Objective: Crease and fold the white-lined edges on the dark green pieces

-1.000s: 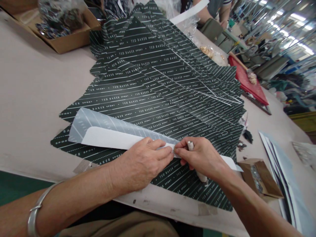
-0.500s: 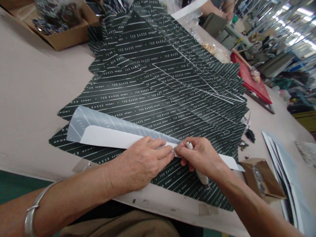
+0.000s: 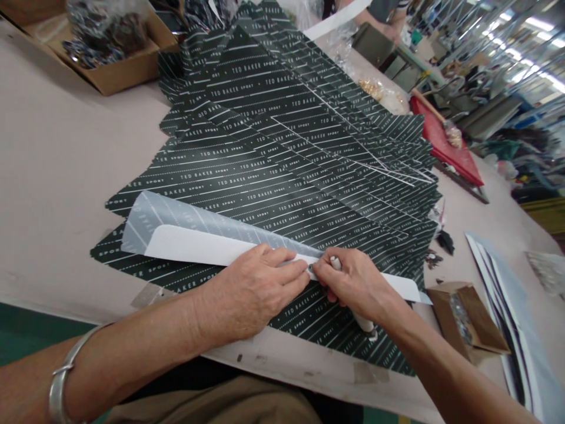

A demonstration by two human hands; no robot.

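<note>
A long white strip [image 3: 198, 243] with rounded ends lies along a curled grey-backed sheet [image 3: 154, 213], on top of dark green sheets printed with white lettering [image 3: 247, 159]. My left hand [image 3: 265, 282] is closed, its fingers together and gripping the strip's middle. Close beside it, my right hand [image 3: 348, 277] pinches at the strip, thumb and forefinger meeting at a small dark metal piece [image 3: 311, 268]. A white-wrapped stick-like tool [image 3: 364, 321] runs through that same hand; its lower end shows a metal tip. The palm side of both hands is hidden.
An open cardboard box [image 3: 128, 76] with bagged metal parts stands at the far left. On the right are a small brown box [image 3: 477, 330], a stack of grey and white strips [image 3: 507, 294] and a red flat item [image 3: 450, 141]. Another person's arm [image 3: 392, 26] shows at the back.
My right fingertips have curled in slightly at the small metal piece, and the tool has tilted a little with them. My left hand stays in place on the strip.
</note>
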